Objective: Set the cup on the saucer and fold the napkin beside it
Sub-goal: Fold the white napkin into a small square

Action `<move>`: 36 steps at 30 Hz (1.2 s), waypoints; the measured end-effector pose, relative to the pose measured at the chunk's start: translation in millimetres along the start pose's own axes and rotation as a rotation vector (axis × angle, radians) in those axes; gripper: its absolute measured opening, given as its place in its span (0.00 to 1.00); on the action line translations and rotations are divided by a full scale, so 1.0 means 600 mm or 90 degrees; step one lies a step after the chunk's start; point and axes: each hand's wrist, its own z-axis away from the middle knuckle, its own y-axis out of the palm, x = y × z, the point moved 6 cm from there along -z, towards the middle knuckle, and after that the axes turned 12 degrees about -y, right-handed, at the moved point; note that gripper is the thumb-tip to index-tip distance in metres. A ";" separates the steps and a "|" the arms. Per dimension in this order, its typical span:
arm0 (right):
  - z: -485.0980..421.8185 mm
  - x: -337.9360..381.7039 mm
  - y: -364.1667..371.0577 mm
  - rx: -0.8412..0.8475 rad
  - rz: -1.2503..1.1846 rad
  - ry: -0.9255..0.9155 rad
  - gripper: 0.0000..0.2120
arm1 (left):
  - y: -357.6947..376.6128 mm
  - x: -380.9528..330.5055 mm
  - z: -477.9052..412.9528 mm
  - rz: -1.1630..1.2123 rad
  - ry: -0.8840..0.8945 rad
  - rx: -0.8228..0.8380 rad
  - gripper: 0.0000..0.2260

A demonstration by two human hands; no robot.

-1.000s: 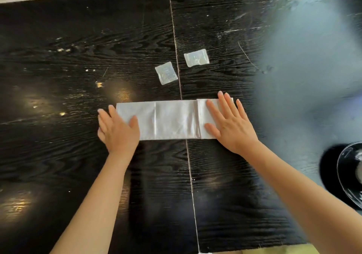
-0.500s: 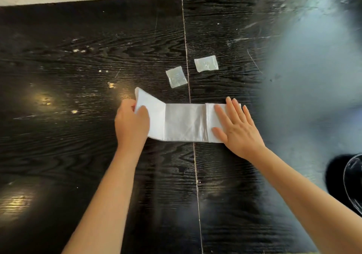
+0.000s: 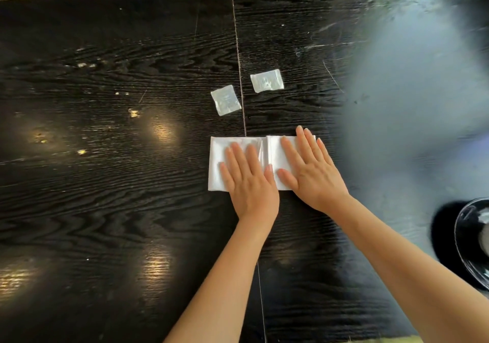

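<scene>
Two hands, both mine, lie flat on a white napkin near the middle of a black desk. My left hand presses the napkin's left half; my right hand presses the right half. All fingers are released and spread, palms down, grasping nothing. The napkin is a short rectangle whose long axis runs left to right, parallel to the desk's near edge, across the desk's centre seam. A raised fold edge runs front to back between my thumbs, so each hand is equally near it. The napkin's far edge sits under my fingertips, its near edge under my palms. I judge the next fold would bring one half over the other along that middle edge. A dark round dish, perhaps the saucer, shows at the desk's right edge, well apart from the napkin. No cup is clearly visible.
</scene>
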 end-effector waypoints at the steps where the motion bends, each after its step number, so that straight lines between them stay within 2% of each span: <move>1: 0.000 0.000 -0.001 -0.004 -0.003 0.000 0.34 | 0.004 0.001 0.002 -0.028 0.008 0.000 0.30; 6: 0.003 0.003 -0.004 -0.018 -0.012 -0.001 0.36 | 0.007 -0.006 -0.002 -0.065 -0.015 0.076 0.31; 8: 0.002 0.003 -0.004 -0.020 -0.011 0.002 0.35 | -0.001 -0.008 -0.009 0.019 -0.008 0.148 0.28; 10: 0.003 0.004 -0.002 -0.017 -0.014 0.009 0.34 | -0.019 -0.002 -0.020 0.115 0.009 0.175 0.23; 13: 0.006 0.008 0.000 -0.021 -0.014 0.018 0.34 | -0.048 0.012 -0.050 0.110 0.086 0.113 0.22; 16: 0.007 0.009 -0.001 -0.022 -0.010 0.018 0.34 | -0.051 0.019 -0.084 -0.023 0.193 0.056 0.23; 18: 0.007 0.009 -0.002 -0.023 -0.015 0.021 0.34 | -0.041 0.020 -0.091 -0.086 0.225 0.050 0.24; 23: 0.007 0.010 -0.001 -0.019 -0.004 0.026 0.33 | -0.024 0.019 -0.086 -0.149 0.211 -0.005 0.24; 36: 0.011 0.020 -0.005 -0.030 -0.001 0.064 0.35 | -0.013 0.009 -0.094 -0.122 0.099 -0.036 0.23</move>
